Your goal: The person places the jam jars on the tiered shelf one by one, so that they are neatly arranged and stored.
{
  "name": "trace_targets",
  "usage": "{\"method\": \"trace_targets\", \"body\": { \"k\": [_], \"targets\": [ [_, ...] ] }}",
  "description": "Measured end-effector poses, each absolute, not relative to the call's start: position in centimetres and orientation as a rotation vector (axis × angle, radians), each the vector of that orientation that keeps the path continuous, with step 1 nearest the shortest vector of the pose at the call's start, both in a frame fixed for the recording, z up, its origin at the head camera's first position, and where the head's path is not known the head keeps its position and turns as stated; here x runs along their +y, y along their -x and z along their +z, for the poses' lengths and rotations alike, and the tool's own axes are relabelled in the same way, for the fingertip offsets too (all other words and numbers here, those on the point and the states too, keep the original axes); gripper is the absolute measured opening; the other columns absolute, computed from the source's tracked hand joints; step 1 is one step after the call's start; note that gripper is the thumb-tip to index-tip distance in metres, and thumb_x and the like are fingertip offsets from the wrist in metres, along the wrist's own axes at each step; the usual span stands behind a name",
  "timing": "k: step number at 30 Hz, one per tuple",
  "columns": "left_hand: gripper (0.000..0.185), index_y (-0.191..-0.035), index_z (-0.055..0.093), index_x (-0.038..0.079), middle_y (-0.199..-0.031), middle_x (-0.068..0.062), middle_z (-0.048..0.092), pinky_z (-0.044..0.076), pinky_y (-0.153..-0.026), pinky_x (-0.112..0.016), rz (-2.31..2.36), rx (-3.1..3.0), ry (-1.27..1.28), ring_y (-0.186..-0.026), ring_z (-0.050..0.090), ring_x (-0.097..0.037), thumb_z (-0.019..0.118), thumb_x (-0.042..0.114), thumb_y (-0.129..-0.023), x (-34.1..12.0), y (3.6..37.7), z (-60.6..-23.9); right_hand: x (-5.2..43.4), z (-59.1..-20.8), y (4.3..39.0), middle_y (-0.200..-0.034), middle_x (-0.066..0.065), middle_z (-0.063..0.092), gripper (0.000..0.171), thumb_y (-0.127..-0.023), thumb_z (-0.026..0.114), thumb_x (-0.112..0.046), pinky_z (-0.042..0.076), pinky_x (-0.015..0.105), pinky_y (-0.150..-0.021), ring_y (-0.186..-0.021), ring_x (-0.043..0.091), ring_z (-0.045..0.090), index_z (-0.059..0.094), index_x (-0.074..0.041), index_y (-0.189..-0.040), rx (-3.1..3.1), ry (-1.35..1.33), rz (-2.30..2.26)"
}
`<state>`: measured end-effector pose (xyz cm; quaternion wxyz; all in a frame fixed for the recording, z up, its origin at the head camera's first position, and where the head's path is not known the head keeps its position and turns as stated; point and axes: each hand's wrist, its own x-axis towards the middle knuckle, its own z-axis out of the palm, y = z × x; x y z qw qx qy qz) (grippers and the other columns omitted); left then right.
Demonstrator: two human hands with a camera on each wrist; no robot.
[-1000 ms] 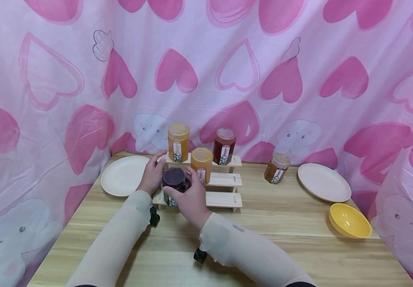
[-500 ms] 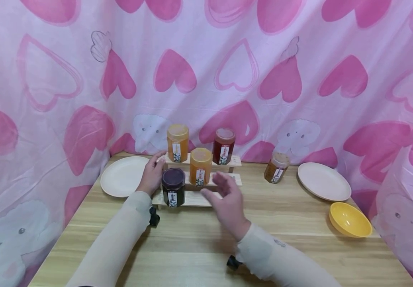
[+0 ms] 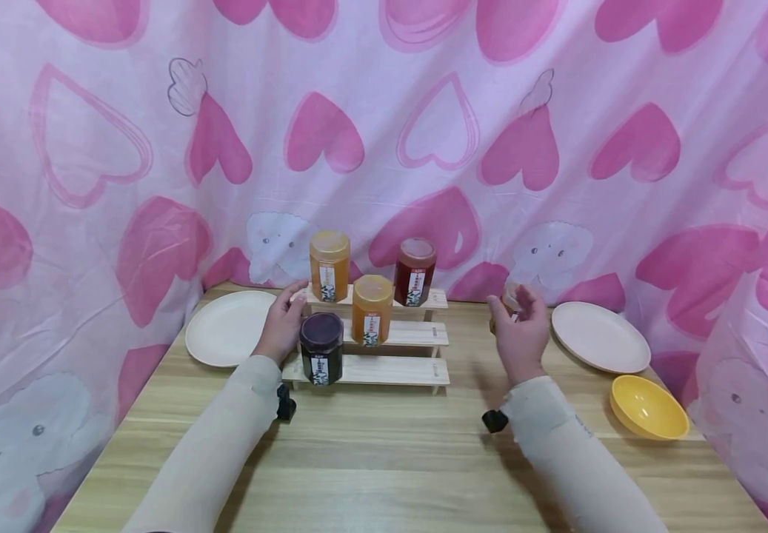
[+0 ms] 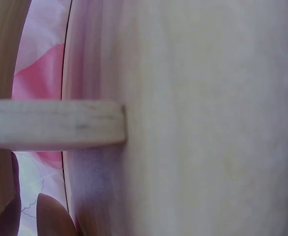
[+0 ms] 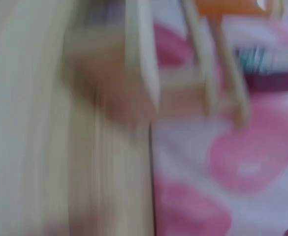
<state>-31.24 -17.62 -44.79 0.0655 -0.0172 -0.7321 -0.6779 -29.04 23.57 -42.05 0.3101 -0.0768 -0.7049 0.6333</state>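
I count five jars: two orange jars (image 3: 329, 264) (image 3: 372, 309), one red jar (image 3: 414, 271), one dark purple jar (image 3: 321, 347), and one brownish jar (image 3: 509, 295) mostly hidden behind the right hand (image 3: 521, 337). Two pale plates (image 3: 226, 326) (image 3: 600, 337). One yellow bowl (image 3: 649, 408). One three-step wooden rack (image 3: 393, 370). Two hands in my view, left hand (image 3: 282, 322) included.

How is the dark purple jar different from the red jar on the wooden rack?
The dark purple jar stands on the lowest step of the wooden rack, at its left end; the red jar stands on the top step, further right. The purple jar's contents look almost black, the red jar's deep red. Both are upright, lidded and labelled.
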Motion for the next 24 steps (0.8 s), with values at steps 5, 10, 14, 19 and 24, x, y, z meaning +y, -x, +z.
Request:
{"method": "trace_targets", "body": {
  "k": [5, 10, 14, 19, 24],
  "targets": [
    [0.047, -0.160, 0.045, 0.013, -0.089, -0.014, 0.057, 0.049, -0.073, -0.026, -2.008, -2.218, 0.048, -0.076, 0.054, -0.012, 0.043, 0.025, -0.115, -18.0, 32.6, -46.5, 27.2, -42.3, 31.2, -0.164, 0.002, 0.044, 0.086, -0.088, 0.086, -0.043, 0.033, 0.043, -0.125, -0.150, 0.023, 0.040, 0.045, -0.016, -0.159, -2.027, 0.311, 1.593],
    [0.045, -0.158, 0.049, 0.020, -0.086, -0.006, 0.056, 0.050, -0.074, -0.027, -1.981, -2.212, 0.053, -0.076, 0.054, -0.012, 0.045, 0.031, -0.114, -18.1, 32.8, -46.9, 29.7, -42.9, 33.1, -0.170, 0.002, 0.034, 0.094, -0.090, 0.083, -0.047, 0.023, 0.044, -0.129, -0.158, 0.023, 0.027, 0.035, -0.019, -0.166, -2.198, 0.322, 1.543],
    [0.044, -0.156, 0.051, 0.020, -0.083, -0.004, 0.055, 0.050, -0.073, -0.027, -1.986, -2.196, 0.060, -0.075, 0.054, -0.012, 0.046, 0.031, -0.114, -18.1, 32.7, -47.0, 31.1, -43.7, 34.4, -0.174, 0.006, 0.025, 0.104, -0.090, 0.081, -0.053, 0.021, 0.050, -0.130, -0.160, 0.028, 0.021, 0.024, -0.019, -0.169, -2.307, 0.332, 1.566],
    [0.045, -0.157, 0.050, 0.017, -0.085, -0.007, 0.055, 0.050, -0.073, -0.027, -1.996, -2.185, 0.056, -0.075, 0.055, -0.012, 0.045, 0.030, -0.114, -18.1, 32.7, -47.1, 32.5, -44.8, 35.5, -0.175, 0.011, 0.017, 0.113, -0.090, 0.079, -0.059, 0.024, 0.054, -0.128, -0.160, 0.035, 0.020, 0.012, -0.018, -0.171, -2.414, 0.324, 1.622],
    [0.046, -0.158, 0.048, 0.016, -0.089, -0.013, 0.056, 0.051, -0.076, -0.027, -1.994, -2.190, 0.057, -0.077, 0.055, -0.012, 0.045, 0.031, -0.114, -18.1, 32.8, -47.1, 33.2, -45.4, 35.9, -0.172, 0.018, 0.026, 0.107, -0.094, 0.078, -0.052, 0.029, 0.055, -0.126, -0.156, 0.039, 0.030, 0.014, -0.016, -0.171, -2.466, 0.230, 1.629]
  ]
}}
